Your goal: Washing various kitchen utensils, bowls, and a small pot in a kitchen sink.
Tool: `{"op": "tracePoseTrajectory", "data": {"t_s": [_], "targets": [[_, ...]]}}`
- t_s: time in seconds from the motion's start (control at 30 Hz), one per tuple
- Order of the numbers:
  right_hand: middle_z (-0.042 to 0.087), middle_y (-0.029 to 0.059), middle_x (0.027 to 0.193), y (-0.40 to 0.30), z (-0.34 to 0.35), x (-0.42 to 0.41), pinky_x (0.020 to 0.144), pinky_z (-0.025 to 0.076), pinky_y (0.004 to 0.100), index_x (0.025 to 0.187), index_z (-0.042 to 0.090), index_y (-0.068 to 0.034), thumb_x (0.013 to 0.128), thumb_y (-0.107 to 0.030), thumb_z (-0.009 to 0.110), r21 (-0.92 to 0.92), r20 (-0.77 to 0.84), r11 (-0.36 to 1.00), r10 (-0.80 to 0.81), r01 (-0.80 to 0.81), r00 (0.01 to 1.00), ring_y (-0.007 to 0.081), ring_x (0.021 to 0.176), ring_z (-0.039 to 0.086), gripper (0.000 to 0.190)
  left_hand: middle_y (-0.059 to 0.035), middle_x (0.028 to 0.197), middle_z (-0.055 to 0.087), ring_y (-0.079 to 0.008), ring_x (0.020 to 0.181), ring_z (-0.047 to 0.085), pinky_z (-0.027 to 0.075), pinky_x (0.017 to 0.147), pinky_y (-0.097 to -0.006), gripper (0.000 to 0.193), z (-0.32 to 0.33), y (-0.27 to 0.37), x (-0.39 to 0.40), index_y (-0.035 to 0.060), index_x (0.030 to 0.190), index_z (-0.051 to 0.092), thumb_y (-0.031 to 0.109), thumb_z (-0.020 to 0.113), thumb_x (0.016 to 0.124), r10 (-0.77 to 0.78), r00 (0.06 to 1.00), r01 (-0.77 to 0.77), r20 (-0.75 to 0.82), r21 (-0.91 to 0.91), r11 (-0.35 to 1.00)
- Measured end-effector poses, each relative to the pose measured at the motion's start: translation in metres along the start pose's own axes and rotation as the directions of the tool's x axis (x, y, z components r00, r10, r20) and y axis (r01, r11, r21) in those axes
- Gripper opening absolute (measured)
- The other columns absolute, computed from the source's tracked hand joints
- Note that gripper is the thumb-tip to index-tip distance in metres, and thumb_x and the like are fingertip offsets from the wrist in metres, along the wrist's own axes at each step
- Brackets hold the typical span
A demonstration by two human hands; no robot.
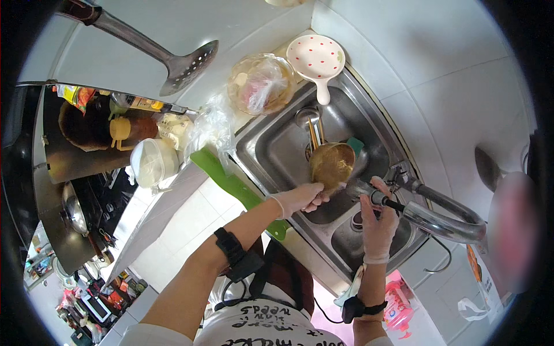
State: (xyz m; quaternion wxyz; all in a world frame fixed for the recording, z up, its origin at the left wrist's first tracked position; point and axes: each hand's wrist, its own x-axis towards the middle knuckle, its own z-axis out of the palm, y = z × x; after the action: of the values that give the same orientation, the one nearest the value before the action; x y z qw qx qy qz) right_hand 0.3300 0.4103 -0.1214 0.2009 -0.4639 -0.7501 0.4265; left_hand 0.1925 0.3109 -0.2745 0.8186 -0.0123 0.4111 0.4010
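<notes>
My left hand [305, 199], in a thin clear glove, grips the near rim of a golden-brown bowl [332, 162] tilted over the large basin of a stainless steel sink [281, 160]. My right hand [377, 216], gloved likewise, is closed around the pull-out spray head [361, 190] of the tap, pointing it at the bowl. Water glistens on the bowl's surface. Beyond the bowl, a metal ladle [306, 116] and chopsticks [313, 133] lie in the basin. Part of a green scouring sponge [356, 145] shows behind the bowl's rim.
A strawberry-patterned dish [316, 56] reaches over the sink's far corner, beside an amber glass bowl [262, 84] holding a plastic bag. A green chopping board [233, 186] lies along the left edge. The curved tap pipe [450, 222] arches right; a slotted spoon [188, 65] hangs upper left.
</notes>
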Motion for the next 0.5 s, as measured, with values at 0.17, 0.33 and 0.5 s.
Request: {"op": "tracePoseTrajectory", "data": {"t_s": [0.17, 0.33, 0.5], "targets": [[0.059, 0.0074, 0.106, -0.008, 0.002, 0.002, 0.069, 0.047, 0.0224, 0.113, 0.053, -0.001, 0.078, -0.004, 0.064, 0.15, 0.122, 0.979, 0.117, -0.135, 0.986, 0.0097, 0.083, 0.058, 0.036, -0.0002, 0.065, 0.049, -0.0087, 0.048, 0.039, 0.031, 0.042, -0.0219, 0.025, 0.015, 0.0, 0.019, 0.0068, 0.085, 0.05, 0.026, 0.036, 0.092, 0.1, 0.988, -0.126, -0.115, -0.252, 0.96], [0.059, 0.0059, 0.103, 0.001, 0.0, -0.005, 0.068, 0.047, 0.0218, 0.112, 0.053, -0.001, 0.078, -0.003, 0.064, 0.19, 0.162, 0.96, 0.177, -0.207, 0.971, 0.0089, 0.082, 0.058, 0.035, -0.0024, 0.067, 0.053, -0.011, 0.053, 0.05, 0.038, 0.044, -0.0233, 0.021, 0.02, 0.019, 0.022, 0.0066, 0.082, 0.049, 0.022, 0.039, 0.092, 0.087, 0.99, -0.132, -0.109, -0.526, 0.84], [0.06, 0.0056, 0.101, -0.003, 0.001, -0.005, 0.068, 0.047, 0.0219, 0.112, 0.054, -0.001, 0.079, -0.002, 0.063, 0.182, 0.19, 0.96, 0.177, -0.212, 0.966, 0.0095, 0.082, 0.058, 0.035, -0.0004, 0.063, 0.052, -0.0116, 0.05, 0.051, 0.045, 0.048, -0.0247, 0.018, -0.01, 0.009, 0.038, 0.0049, 0.083, 0.048, 0.019, 0.041, 0.092, 0.3, 0.925, -0.027, 0.233, -0.748, 0.663]]}}
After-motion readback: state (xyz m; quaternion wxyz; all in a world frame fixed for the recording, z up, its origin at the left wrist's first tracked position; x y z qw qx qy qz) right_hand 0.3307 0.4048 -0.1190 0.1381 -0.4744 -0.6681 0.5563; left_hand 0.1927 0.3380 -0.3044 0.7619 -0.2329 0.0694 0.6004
